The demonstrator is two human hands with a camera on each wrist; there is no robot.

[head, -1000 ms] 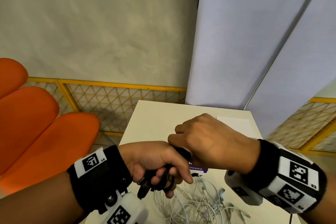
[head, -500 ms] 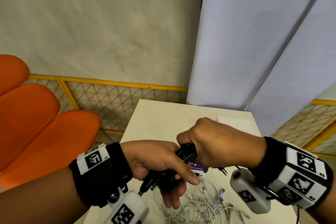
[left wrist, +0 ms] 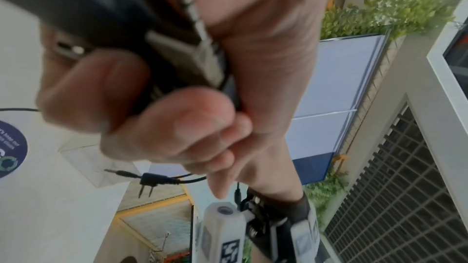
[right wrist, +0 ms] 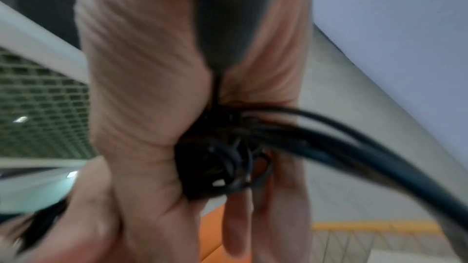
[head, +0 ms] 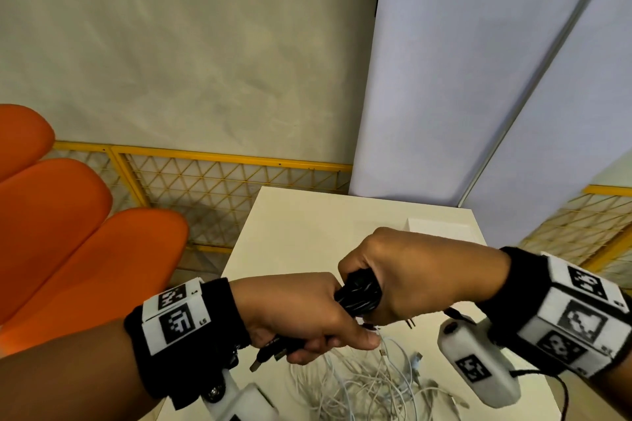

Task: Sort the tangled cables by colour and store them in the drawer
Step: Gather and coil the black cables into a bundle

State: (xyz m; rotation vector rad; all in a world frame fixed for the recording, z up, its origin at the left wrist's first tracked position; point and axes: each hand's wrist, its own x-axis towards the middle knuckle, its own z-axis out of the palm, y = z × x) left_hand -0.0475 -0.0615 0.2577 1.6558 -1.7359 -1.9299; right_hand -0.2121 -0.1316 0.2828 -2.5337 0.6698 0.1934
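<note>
Both grips clamped on one bundle of black cables (head: 359,294), held up above the surface (head: 301,236). Right hand (head: 403,277) wrapped round the coiled part; left hand (head: 297,314) closed on the plug ends (head: 270,354) just beside it. Directly below, on the surface, a loose tangle of white cables (head: 362,383). Beyond, left, orange seats (head: 85,243).

Soft, even indoor light is seen in the head view, with straight lines bowed toward the edges. The right wrist view is heavily smeared by motion blur; the left wrist view is blurred close up.
</note>
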